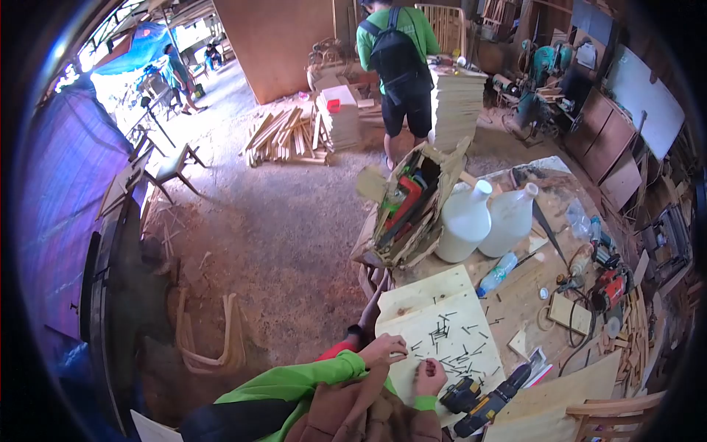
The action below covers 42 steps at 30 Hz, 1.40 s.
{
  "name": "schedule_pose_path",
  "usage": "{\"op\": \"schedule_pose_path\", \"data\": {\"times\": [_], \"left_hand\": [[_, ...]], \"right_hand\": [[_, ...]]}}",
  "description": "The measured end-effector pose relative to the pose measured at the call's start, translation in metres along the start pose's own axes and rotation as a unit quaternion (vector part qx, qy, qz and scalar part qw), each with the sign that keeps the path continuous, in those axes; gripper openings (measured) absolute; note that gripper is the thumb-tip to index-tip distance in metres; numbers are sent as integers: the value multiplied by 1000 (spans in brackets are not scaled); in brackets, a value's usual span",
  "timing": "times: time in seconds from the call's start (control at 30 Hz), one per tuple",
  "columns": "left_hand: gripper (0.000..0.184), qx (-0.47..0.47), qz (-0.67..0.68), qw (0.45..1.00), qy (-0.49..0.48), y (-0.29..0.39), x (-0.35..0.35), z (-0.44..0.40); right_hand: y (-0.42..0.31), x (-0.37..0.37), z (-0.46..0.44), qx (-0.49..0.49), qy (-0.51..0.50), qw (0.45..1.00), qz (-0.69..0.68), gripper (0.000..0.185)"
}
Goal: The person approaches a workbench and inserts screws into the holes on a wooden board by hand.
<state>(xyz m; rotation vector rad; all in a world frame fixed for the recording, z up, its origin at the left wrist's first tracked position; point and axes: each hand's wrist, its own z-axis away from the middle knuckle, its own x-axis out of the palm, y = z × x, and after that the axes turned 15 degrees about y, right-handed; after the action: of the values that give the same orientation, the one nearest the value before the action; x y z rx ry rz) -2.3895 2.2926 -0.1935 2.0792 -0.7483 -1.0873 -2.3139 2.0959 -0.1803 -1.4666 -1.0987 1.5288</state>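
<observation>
My left hand (pixel 384 351), in a green sleeve, is over the left edge of a pale wooden board (pixel 412 313), its fingers curled together. Just to the right, my right hand (pixel 429 377) is closed in a pinch over the board's lower part. Whatever either hand holds is too small or hidden to name. Scattered dark screws (pixel 458 364) lie beside my right hand, and another cluster (pixel 440 328) lies farther up the board. A yellow and black cordless drill (pixel 492 407) rests on its side at the board's lower right.
Another person's hand (pixel 373 282) is by a torn box of tools (pixel 412 206). Two white jugs (pixel 465 221), a plastic bottle (pixel 498 274) and a red power tool (pixel 610 289) are on the table. A person with a backpack (pixel 401 55) stands beyond, near stacked boards (pixel 454 110).
</observation>
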Motion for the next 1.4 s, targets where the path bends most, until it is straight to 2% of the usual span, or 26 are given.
{"op": "schedule_pose_path", "data": {"times": [0.1,0.23,0.33,0.47,0.57,0.6,0.7,0.8,0.87,0.93,1.0,1.1,1.17,1.2,1.3,1.4], "left_hand": [[11,10,-1,1000,-5,-2,0,-3],[11,7,18,1000,-16,-5,-1,-5],[11,-20,31,998,-41,5,-9,-10],[12,-7,16,999,-43,13,-14,-15],[13,-3,-14,998,-60,3,-10,-9],[14,-92,17,993,-73,-6,-5,-1],[12,-41,-10,997,-65,-5,-8,-3],[15,-58,8,992,-109,0,-16,-14],[14,-74,28,989,-128,-2,-20,-11],[14,-79,54,984,-150,-4,-17,-15],[15,-64,54,984,-155,-2,-19,-16],[16,-36,51,987,-150,-10,-18,-19],[17,14,49,984,-173,-18,-18,-27],[17,13,58,980,-191,-16,-21,-33],[19,-19,105,959,-264,-9,-35,-56],[20,-28,165,941,-295,-20,-40,-61]], "right_hand": [[-5,-1,-1,109,12,990,-90,10],[12,-6,-2,157,31,970,-184,14],[19,-13,5,169,37,969,-177,14],[1,-20,16,188,48,971,-141,18],[17,-14,39,176,65,976,-113,20],[11,-12,45,169,80,976,-110,18],[-7,-1,62,205,117,968,-83,16],[-33,8,74,106,172,978,42,19],[-21,22,87,119,170,976,60,22],[-18,37,96,94,214,971,43,20],[-24,43,94,76,205,961,170,17],[-23,53,94,0,254,949,189,13],[-15,58,97,-35,272,942,195,12],[-26,57,97,-9,271,943,192,10],[-25,63,96,-26,314,930,190,9],[-31,73,96,6,365,918,155,12]]}}
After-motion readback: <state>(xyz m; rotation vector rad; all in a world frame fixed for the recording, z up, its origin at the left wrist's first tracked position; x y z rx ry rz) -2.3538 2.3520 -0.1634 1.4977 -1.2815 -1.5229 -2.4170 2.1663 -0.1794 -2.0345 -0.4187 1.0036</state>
